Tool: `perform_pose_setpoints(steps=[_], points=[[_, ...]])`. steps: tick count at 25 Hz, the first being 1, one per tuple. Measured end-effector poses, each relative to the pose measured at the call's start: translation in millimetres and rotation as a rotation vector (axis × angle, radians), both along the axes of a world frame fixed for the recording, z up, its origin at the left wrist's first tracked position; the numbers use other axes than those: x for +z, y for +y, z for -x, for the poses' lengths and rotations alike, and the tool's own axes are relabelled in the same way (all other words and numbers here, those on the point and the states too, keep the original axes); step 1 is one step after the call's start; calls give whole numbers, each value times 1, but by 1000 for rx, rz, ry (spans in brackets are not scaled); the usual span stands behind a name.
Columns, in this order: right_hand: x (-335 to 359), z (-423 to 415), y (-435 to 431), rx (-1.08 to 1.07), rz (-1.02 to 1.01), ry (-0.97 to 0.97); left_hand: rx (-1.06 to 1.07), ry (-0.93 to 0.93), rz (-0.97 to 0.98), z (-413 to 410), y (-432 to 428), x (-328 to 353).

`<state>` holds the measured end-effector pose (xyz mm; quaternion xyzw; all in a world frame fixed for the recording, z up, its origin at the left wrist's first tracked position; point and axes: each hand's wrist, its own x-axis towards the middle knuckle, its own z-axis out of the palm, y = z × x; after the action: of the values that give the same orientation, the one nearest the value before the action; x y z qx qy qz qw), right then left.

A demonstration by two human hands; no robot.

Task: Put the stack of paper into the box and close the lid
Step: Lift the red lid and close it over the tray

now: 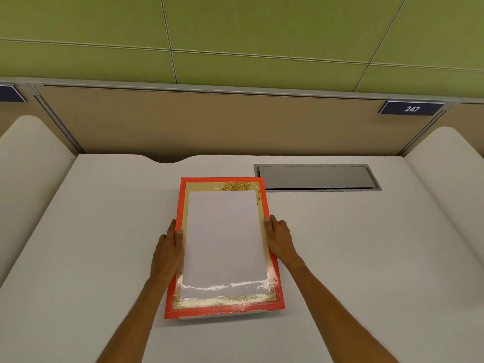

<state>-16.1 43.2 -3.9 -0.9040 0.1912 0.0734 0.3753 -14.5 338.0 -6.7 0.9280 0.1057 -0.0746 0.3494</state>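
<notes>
A red-rimmed box [273,260] is being held at the middle of a white desk [353,258], with a white stack of paper [225,242] lying on top of it, inside the red border and over a gold, shiny panel with a leaf print at the far right corner. Whether the red-rimmed surface is the lid or the open tray cannot be told; a pale edge is showing beneath the near end.

The long axis of the box is being kept running away from the person, from the near edge of the desk toward the back partition, tilted slightly so that the far end is leaning to the left. The paper is lying along the same axis, its short edges near and far, and its far edge is stopping short of the far rim.

The left hand [167,252] is being pressed against the left long side of the box, thumb over the rim and touching the paper's edge. The right hand [281,238] is being pressed against the right long side, thumb on the rim. Both grips are clamped on the box sides, about midway along its length.

A grey recessed hatch [317,177] is set in the desk just beyond the box's far right corner. A sign reading 247 [411,108] is fixed to the partition.
</notes>
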Motion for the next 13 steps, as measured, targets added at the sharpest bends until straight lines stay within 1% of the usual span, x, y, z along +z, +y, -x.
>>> perform_pose_setpoints(steps=[1, 3, 4, 6, 9, 13], points=[[-1, 2, 3, 2, 134, -32, 2, -36, -104, 1, -2, 2], [-1, 6, 15, 79, 332, -207, -31, -192, -333, 0, -7, 6], [0, 8, 22, 154, 389, -279, -90, -276, -396, -1, -12, 7], [-2, 9, 33, 275, 448, -326, -231, -367, -424, -3, -24, 6], [-9, 10, 39, 349, 466, -253, -338, -322, -434, -4, -37, -1], [-16, 11, 39, 369, 472, -170, -368, -242, -435, -5, -39, -14]])
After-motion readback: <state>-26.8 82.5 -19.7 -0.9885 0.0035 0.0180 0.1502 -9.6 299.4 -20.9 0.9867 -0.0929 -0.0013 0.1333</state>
